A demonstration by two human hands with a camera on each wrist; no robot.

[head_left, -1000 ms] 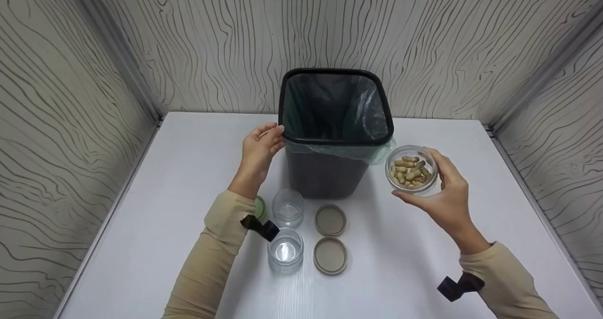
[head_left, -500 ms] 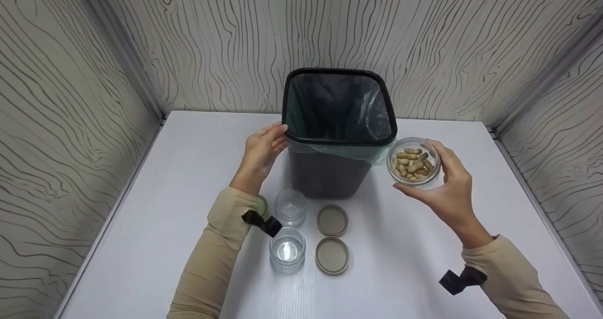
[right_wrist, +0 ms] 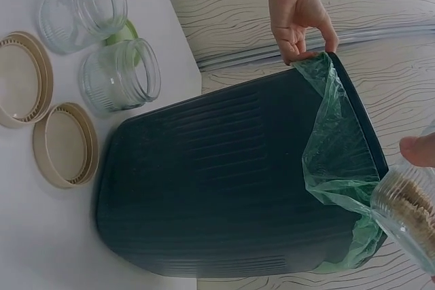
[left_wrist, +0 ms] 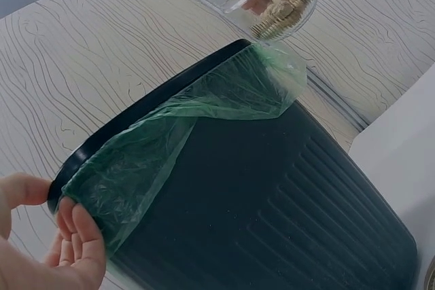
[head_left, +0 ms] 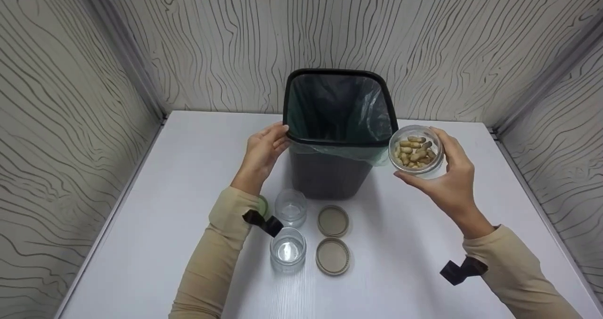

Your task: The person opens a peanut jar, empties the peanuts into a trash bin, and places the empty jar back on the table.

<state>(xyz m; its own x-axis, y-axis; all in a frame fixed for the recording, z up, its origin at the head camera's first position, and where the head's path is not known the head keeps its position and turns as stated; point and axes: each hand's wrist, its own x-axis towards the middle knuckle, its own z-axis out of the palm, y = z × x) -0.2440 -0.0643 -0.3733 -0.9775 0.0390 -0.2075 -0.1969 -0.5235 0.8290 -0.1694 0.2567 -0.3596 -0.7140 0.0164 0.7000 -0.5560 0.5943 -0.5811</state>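
A dark trash can stands at the back of the table, lined with a green translucent bag folded over its rim. My left hand pinches the can's left front rim corner between thumb and fingers, as the left wrist view also shows. With my right hand I grip a clear jar without a lid, thumb on one side and fingers on the other. Peanuts in their shells lie inside it. The jar is raised beside the can's right front corner, tilted, its mouth toward the head camera.
Two lidless clear jars stand in front of the can. Two beige lids lie right of them on the white table. A green lid shows partly behind my left sleeve. Patterned wall panels enclose the table.
My right hand has lifted the jar of peanuts upward and toward the back, closer to the can's rim. My left hand stays at the rim.
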